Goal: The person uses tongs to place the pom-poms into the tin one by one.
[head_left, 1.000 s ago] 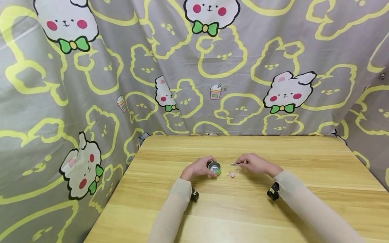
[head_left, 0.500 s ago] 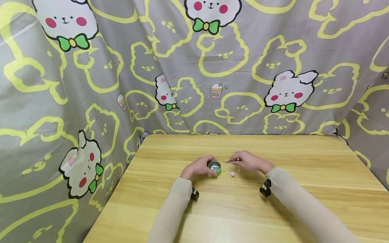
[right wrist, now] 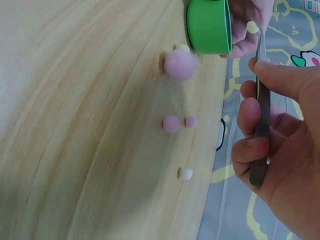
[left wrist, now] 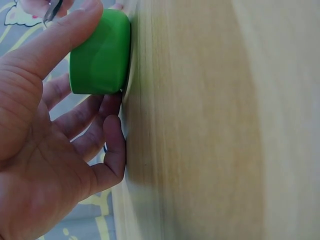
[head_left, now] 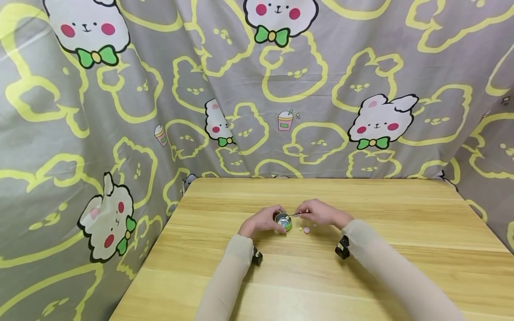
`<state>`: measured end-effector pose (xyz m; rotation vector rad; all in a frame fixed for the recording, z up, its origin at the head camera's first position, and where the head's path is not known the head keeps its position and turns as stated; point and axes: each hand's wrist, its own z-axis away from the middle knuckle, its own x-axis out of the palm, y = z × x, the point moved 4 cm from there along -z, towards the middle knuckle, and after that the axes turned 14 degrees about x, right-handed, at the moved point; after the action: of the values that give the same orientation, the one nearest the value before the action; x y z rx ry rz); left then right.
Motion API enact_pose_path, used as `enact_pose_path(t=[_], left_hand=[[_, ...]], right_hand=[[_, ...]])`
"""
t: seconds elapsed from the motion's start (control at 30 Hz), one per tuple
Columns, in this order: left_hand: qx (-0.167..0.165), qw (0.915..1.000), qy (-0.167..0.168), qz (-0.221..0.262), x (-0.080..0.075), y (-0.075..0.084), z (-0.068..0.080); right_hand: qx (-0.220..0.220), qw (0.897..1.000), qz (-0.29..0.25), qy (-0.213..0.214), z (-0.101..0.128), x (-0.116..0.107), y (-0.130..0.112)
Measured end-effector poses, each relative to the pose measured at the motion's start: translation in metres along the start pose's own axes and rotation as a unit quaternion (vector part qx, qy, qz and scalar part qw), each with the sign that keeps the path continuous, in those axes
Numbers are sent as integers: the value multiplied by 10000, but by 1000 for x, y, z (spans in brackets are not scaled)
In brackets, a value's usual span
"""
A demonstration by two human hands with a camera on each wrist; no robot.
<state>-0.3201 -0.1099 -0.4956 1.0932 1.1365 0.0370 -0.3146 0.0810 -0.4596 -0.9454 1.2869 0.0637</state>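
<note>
Head view: your left hand [head_left: 261, 221] grips the green cup [head_left: 283, 221] on the desk [head_left: 361, 267]; your right hand [head_left: 321, 214] pinches tweezers [head_left: 296, 215] pointing left over its rim.

Left wrist: fingers wrap the cup.

Right wrist: a pale bead [right wrist: 253, 27] sits in the tips — 5 beads lie beside the cup.

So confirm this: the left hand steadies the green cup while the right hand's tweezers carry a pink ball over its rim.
Wrong colour. In the right wrist view the tweezers held by the right hand grip a pale yellow ball over the green cup; the left hand does steady it.
</note>
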Motion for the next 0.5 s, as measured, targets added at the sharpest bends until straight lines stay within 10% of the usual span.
enact_pose_path(t=[0.5], left_hand=[[7,10000,13,-1,0,2,2]], right_hand=[[165,9998,62,-103,-9,11,2]])
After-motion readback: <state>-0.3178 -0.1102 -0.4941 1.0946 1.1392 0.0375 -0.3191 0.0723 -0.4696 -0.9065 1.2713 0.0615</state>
